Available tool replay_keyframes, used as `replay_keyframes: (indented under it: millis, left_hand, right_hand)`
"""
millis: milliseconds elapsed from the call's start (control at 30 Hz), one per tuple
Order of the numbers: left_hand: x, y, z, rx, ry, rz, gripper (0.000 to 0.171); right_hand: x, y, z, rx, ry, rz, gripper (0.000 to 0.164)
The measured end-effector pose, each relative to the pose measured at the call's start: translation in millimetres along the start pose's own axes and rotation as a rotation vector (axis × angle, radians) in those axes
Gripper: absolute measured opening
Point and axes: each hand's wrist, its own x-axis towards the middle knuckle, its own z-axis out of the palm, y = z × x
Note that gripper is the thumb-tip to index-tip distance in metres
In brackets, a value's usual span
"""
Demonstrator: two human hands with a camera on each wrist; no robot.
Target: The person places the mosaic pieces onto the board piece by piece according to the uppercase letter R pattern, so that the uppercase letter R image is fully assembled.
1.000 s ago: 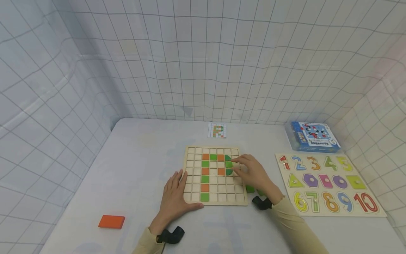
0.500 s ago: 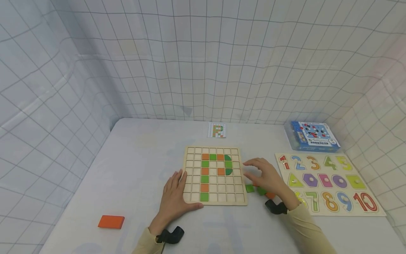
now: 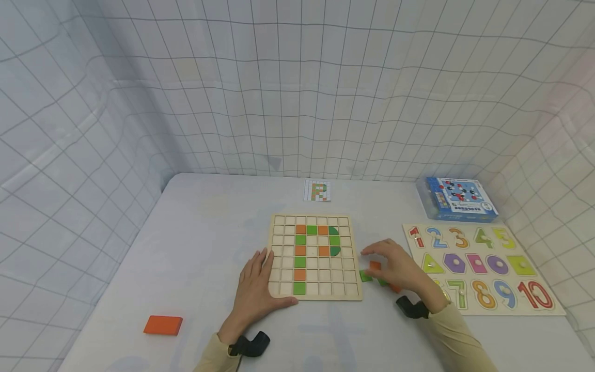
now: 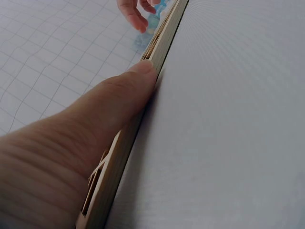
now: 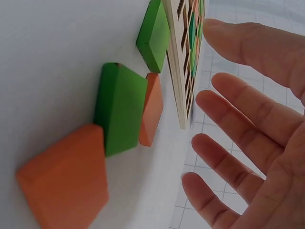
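Note:
A wooden grid board (image 3: 348, 289) lies mid-table, with green and orange tiles set in some cells and two rounded dark green pieces at the pattern's right side. My left hand (image 3: 254, 289) rests at its lower left corner, fingers along the left edge and thumb (image 4: 119, 95) along the near edge. My right hand (image 3: 400, 266) hovers to the right of the board, thumb and fingers apart, holding nothing. Below it on the table lie loose tiles: a green one (image 5: 155, 38), another green tile (image 5: 121, 109), an orange tile (image 5: 151, 112) and a nearer orange tile (image 5: 66, 176).
A small pattern card (image 3: 318, 190) lies behind the board. A number and shape puzzle board (image 3: 502, 307) is at the right, with a blue box (image 3: 460, 200) behind it. An orange block (image 3: 163, 325) sits at the front left. Gridded cloth walls surround the table.
My right hand has left the board's right-hand pieces and moved right and nearer, over the loose tiles. The left hand has stayed at the corner.

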Motion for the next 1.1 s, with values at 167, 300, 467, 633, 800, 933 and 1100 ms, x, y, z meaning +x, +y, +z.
replay_keyframes:
  millis: [167, 300, 467, 633, 800, 933, 1100]
  left_hand:
    - [0.5, 0.2, -0.9, -0.001, -0.020, -0.011, 0.121]
    - [0.9, 0.4, -0.4, -0.005, -0.016, -0.008, 0.122]
    - [1.5, 0.8, -0.2, 0.001, -0.012, -0.005, 0.121]
    - [1.3, 0.8, -0.9, -0.005, -0.019, -0.014, 0.122]
    - [0.5, 1.2, -1.3, -0.012, -0.029, -0.022, 0.122]
    - [-0.1, 1.7, -1.1, -0.014, -0.031, -0.025, 0.122]
    - [-0.2, 1.4, -1.5, -0.014, -0.031, -0.027, 0.123]
  right_hand:
    - [-1.4, 0.6, -0.3, -0.011, -0.048, 0.001, 0.039]
    - [-2.1, 1.6, 0.6, -0.025, -0.071, 0.011, 0.038]
    - [-2.2, 2.7, 2.0, -0.096, -0.104, -0.004, 0.035]
    - [-2.7, 1.9, 3.5, -0.139, -0.133, 0.001, 0.030]
    - [-4.1, 0.5, 3.9, -0.138, -0.139, -0.002, 0.025]
    - [-5.5, 2.0, 5.5, -0.148, -0.126, -0.040, 0.021]
    - [-7.0, 2.9, 7.8, -0.164, -0.103, -0.075, 0.019]
